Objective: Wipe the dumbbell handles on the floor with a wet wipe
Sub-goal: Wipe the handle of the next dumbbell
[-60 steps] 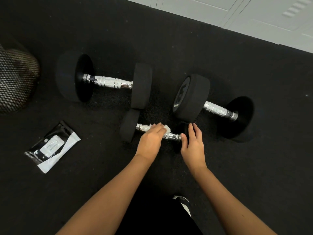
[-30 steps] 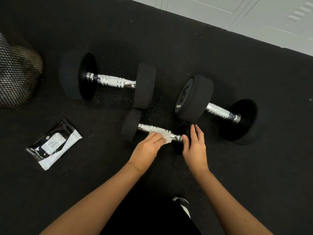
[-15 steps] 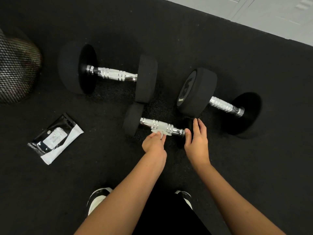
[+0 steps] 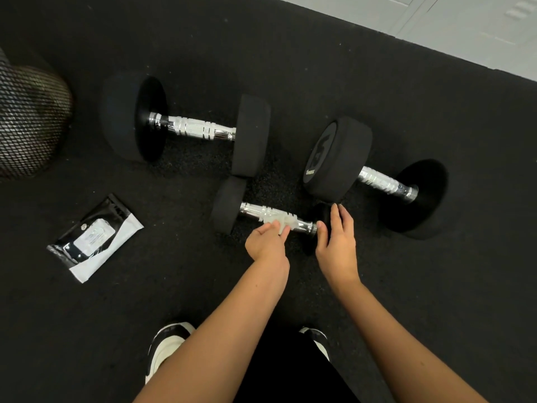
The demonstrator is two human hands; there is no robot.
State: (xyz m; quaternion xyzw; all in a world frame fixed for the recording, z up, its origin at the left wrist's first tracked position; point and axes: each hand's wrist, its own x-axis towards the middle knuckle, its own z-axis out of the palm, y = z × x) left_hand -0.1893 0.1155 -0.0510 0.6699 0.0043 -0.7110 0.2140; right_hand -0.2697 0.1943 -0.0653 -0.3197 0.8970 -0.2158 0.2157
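Left hand (image 4: 266,241): fingers pinched on a white wet wipe (image 4: 280,221), pressed to the chrome handle (image 4: 276,215) of the small dumbbell (image 4: 229,203). Right hand (image 4: 337,237): open, fingers resting against that dumbbell's right-hand weight. Far left of the hands: mesh basket (image 4: 27,120). Left of the hands, well apart: black-and-white wipes packet (image 4: 94,237), flat on the black rubber floor (image 4: 406,286). Beyond the left hand: large dumbbell (image 4: 251,135). Beyond and right of the right hand: second large dumbbell (image 4: 337,158), lying at a slant
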